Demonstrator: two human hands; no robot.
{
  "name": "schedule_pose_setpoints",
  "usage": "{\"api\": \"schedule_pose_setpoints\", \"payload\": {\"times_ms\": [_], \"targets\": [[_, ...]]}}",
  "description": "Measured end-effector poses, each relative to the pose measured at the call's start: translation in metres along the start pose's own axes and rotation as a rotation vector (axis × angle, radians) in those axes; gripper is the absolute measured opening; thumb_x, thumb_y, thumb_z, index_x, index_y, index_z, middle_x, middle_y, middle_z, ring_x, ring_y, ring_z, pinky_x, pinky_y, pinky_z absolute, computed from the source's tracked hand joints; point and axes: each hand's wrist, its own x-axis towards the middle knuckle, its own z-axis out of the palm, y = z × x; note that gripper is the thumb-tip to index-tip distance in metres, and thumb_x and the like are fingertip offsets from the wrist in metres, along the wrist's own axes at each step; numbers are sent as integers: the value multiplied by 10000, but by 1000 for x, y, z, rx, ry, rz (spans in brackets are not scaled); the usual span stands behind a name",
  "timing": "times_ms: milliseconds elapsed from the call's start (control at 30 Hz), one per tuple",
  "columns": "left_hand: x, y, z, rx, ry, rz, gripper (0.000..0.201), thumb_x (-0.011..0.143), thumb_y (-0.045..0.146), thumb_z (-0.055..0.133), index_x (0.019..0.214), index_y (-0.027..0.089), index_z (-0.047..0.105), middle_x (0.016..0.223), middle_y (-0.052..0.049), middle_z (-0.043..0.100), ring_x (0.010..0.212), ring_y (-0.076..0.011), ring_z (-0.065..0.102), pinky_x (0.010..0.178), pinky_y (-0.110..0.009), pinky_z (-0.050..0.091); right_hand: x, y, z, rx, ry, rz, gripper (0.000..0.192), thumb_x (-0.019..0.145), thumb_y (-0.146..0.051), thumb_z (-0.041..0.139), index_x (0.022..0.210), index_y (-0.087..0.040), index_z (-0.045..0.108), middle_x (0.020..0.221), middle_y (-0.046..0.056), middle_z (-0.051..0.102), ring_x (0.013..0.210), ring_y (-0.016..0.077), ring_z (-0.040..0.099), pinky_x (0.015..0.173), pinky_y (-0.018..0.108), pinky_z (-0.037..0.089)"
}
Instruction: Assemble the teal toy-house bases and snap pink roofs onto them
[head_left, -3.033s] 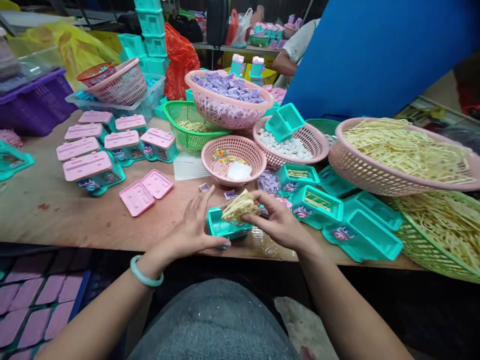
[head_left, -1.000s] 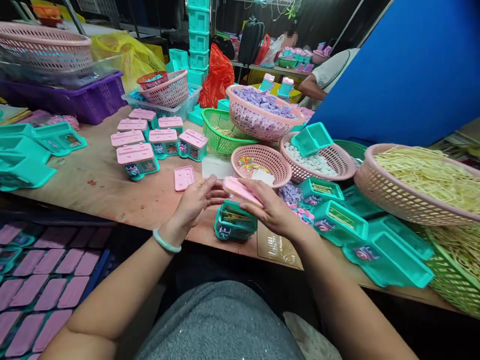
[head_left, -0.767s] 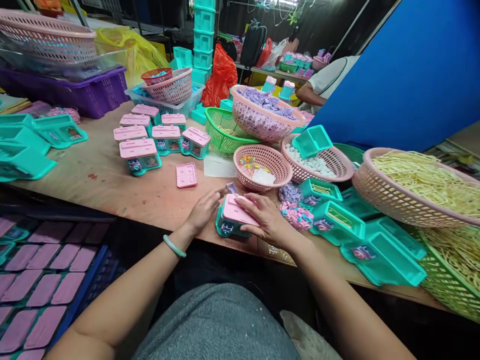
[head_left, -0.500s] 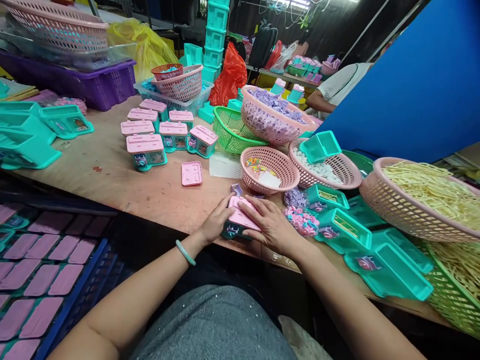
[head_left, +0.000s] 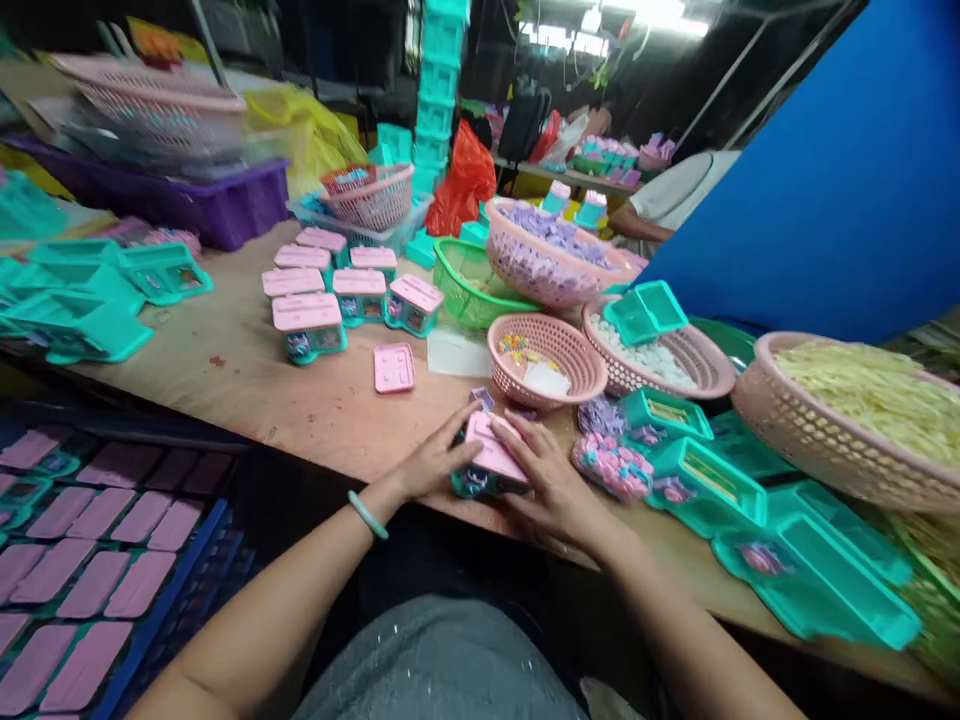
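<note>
One head-worn camera looked forward and down, close over the worktop (head_left: pixel 300 410) from its near edge.

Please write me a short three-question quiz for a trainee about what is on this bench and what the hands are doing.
1. True or false: both hands rest on the teal box with the pink lid at the table's front edge.
2. What colour are the pieces heaped in the small pile just right of the right hand? A) yellow B) pink C) white
3. What lies alone on the wood between the row of closed boxes and the left hand?

Key
1. True.
2. B.
3. A loose pink lid, lying flat.
</note>
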Motion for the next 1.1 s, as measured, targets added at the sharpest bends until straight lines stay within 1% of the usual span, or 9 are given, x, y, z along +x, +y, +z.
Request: {"api": "schedule_pose_setpoints", "payload": {"times_ms": [100,200,400,567,633,733,800,933,1100], "targets": [[-11,15,-10,17,64,20,621,929,535,611,1459,222,533,1524,-125,558,1407,-309,523,1193,-482,398,10,-7,8,78,101,20,888,874,-311,686,1610,-352,192,1519,150,402,1390,358,464,1081,600,490],[-17,24,-36,46,358,22,487,943,560,573,1268,214,677,1330,-118,704,1268,-307,636,1104,-473,485,38,-16,12,164,157,-25,908,851,-316,701,1605,-346,194,1499,155,400,1390,372,464,1076,596,498],[-26,34,-129,122,875,48,566,917,655,501,1180,179,659,1329,-159,669,1335,-327,559,1162,-510,386,138,-56,23,333,32,-138,998,810,-289,756,1602,-355,151,1528,142,357,1414,335,427,1147,554,420],[-51,37,-177,129,860,-48,647,798,641,670,1242,171,635,1319,-172,677,1230,-350,645,1044,-512,508,217,-78,62,397,-126,-305,984,757,-231,798,1583,-286,267,1550,155,379,1440,328,395,1170,525,375],[-61,33,-178,161,871,-85,719,715,577,782,1269,151,612,1281,-184,686,1217,-368,648,1065,-545,490,235,-69,74,420,-66,-220,857,813,-316,768,1547,-244,333,1533,160,423,1425,314,425,1168,501,374],[-72,21,-166,350,916,-73,787,719,504,817,1379,185,531,1416,-172,587,1367,-364,531,1182,-570,369,246,-40,82,236,115,214,653,923,-402,628,1489,-175,397,1419,196,527,1309,323,524,1101,494,415],[-69,11,-156,592,869,-22,810,736,439,833,1437,246,477,1515,-138,494,1441,-342,454,1222,-548,328,244,-20,83,89,66,417,666,897,-359,648,1483,-158,401,1327,190,591,1202,319,590,1016,449,461],[-26,-7,-145,901,826,38,754,835,339,778,1481,240,402,1538,-174,424,1460,-355,432,1185,-548,399,216,1,75,35,-57,485,664,850,-132,581,1486,-163,395,1113,108,690,964,226,676,830,310,495],[38,-4,-123,1028,836,43,797,811,155,772,1502,174,375,1572,-248,383,1480,-404,404,1135,-539,469,161,10,62,-173,44,405,424,846,-11,427,1216,-109,609,1014,190,657,912,299,665,804,411,488]]}}
